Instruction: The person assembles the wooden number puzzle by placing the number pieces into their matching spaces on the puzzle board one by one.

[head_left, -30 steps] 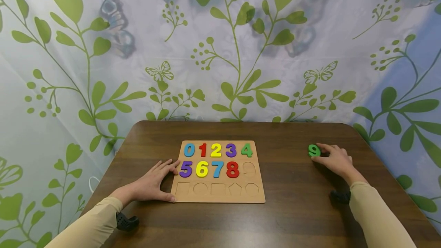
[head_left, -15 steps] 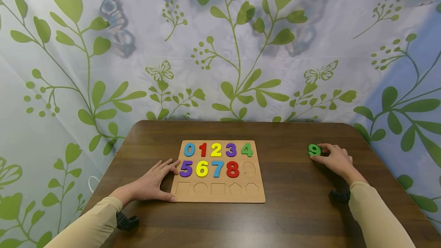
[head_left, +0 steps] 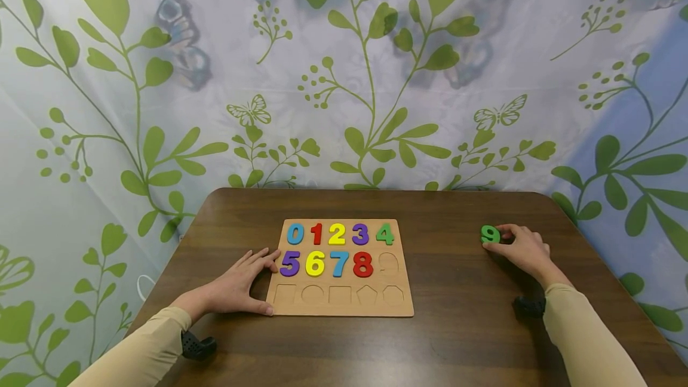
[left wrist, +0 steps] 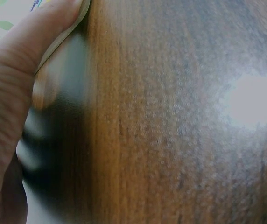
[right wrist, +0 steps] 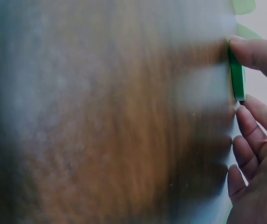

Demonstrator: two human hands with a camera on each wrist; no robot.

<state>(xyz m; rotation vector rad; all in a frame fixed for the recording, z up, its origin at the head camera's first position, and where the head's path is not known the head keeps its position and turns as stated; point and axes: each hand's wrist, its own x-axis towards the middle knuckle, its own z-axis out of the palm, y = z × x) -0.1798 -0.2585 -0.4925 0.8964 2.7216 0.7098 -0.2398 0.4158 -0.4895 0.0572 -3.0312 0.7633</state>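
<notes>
A green wooden number 9 is pinched between the thumb and fingers of my right hand, at the right side of the table. In the right wrist view this number 9 shows edge-on, and the other fingers are loosely bent below it. My left hand rests at the left edge of a wooden number puzzle board, thumb at the near left corner, fingertips higher up beside the purple 5. The left wrist view shows the thumb touching the board's edge.
Numbers 0 to 8 sit in the board, among them a red 8. Right of it lies a 9-shaped recess; a row of shape recesses runs along the near side. Behind the brown table hangs a leaf-patterned curtain.
The number 9 and my right hand have barely shifted; the pinch is the same. My left hand and the board have stayed in place.
</notes>
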